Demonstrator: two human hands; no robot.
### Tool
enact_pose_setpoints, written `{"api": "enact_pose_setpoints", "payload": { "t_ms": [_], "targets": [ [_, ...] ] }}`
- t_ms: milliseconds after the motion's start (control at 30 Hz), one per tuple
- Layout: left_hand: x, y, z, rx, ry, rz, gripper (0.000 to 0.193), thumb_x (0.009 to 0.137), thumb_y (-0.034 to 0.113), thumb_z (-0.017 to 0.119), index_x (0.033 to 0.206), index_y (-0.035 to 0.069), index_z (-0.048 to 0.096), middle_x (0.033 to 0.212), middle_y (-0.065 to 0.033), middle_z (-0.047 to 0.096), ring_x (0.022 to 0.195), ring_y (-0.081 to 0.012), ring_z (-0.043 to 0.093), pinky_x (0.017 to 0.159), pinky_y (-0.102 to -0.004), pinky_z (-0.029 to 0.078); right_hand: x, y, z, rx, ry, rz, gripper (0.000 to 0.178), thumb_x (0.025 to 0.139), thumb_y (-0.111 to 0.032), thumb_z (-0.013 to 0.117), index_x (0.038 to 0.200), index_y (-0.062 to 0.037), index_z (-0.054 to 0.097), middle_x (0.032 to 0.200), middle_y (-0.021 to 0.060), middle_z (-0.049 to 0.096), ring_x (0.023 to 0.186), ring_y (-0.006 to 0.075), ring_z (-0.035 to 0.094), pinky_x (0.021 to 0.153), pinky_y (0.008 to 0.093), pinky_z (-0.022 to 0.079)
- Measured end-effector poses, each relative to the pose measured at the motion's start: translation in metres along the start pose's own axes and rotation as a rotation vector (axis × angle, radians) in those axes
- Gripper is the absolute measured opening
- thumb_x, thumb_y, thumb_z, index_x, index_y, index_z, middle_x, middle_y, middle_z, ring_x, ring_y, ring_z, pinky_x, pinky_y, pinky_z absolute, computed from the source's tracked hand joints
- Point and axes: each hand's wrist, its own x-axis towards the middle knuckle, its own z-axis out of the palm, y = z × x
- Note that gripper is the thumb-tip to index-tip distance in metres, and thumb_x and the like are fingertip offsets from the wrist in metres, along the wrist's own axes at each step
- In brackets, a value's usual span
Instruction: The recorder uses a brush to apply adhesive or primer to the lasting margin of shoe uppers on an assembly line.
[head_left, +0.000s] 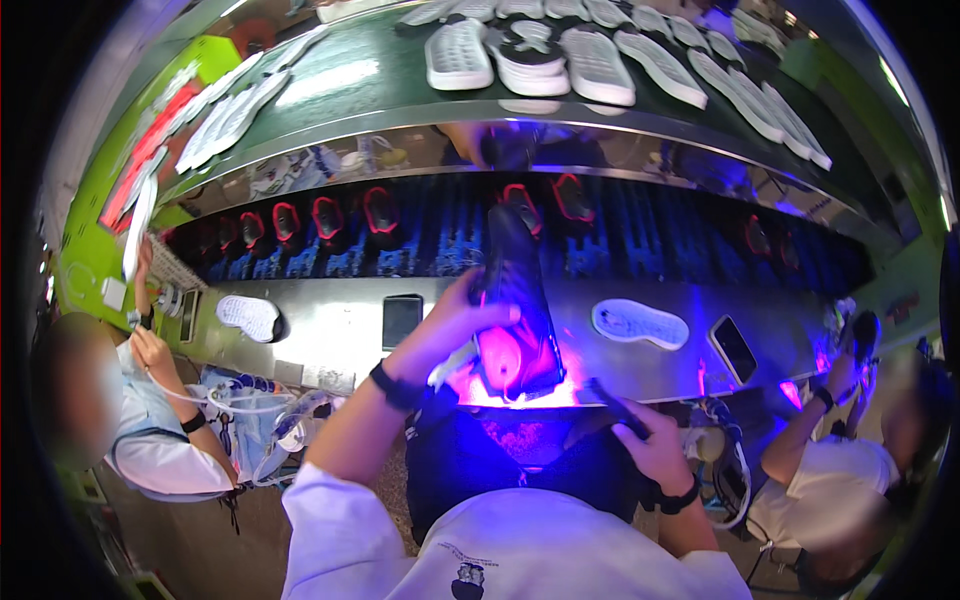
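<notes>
My left hand [462,322] is closed around the side of a dark shoe upper [523,300], which stretches away from me over the front edge of the metal bench. Its near end glows pink and violet under a strong purple light. To the right, apart from the shoe, my right hand [657,452] grips a slim dark-handled tool [622,409]; its tip points up and left toward the shoe's near end. Whether that tip has bristles is too blurred to tell. A white shoe sole [640,324] lies on the bench right of the shoe.
A phone [733,349] lies at right, a dark flat device [402,322] at left, and another sole [248,317] beyond it. Behind, a dark rack [640,235] holds red-edged shoe parts below a green belt [380,70] with several soles. Co-workers sit at left [165,430] and right [830,470].
</notes>
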Motion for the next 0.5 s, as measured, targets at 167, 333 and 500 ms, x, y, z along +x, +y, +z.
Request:
{"api": "enact_pose_setpoints", "payload": {
  "t_ms": [167, 333, 500],
  "targets": [
    [0.121, 0.035, -0.064, 0.574, 0.268, -0.215, 0.058, 0.080, 0.039, 0.083, 0.120, 0.001, 0.066, 0.101, -0.0089, 0.072, 0.095, -0.0194, 0.070, 0.087, -0.0338, 0.056, -0.006, 0.041, -0.026, 0.144, 0.103, 0.341, 0.026, 0.094, -0.004, 0.070, 0.119, 0.0029, 0.066, 0.088, 0.0043, 0.069, 0.080, 0.0132, 0.066, 0.074, 0.0296, 0.054],
    [0.241, -0.002, -0.155, 1.122, 0.366, -0.229, 0.055, 0.076, 0.053, 0.078, 0.116, 0.015, 0.074, 0.096, -0.0063, 0.074, 0.098, -0.0236, 0.072, 0.093, -0.0385, 0.055, -0.005, 0.040, -0.040, 0.178, 0.229, 0.514, 0.024, 0.097, -0.001, 0.062, 0.121, 0.0008, 0.062, 0.076, -0.0026, 0.058, 0.059, 0.0038, 0.051, 0.051, 0.0230, 0.040],
    [0.295, -0.042, -0.158, 1.381, 0.407, -0.242, 0.058, 0.088, 0.037, 0.069, 0.140, 0.013, 0.059, 0.141, -0.0129, 0.063, 0.131, -0.0324, 0.059, 0.111, -0.0464, 0.046, 0.005, 0.067, -0.044, 0.246, 0.295, 0.444, 0.026, 0.097, 0.000, 0.061, 0.123, 0.0018, 0.061, 0.076, -0.0007, 0.059, 0.056, 0.0049, 0.050, 0.049, 0.0233, 0.039]
  ]
}}
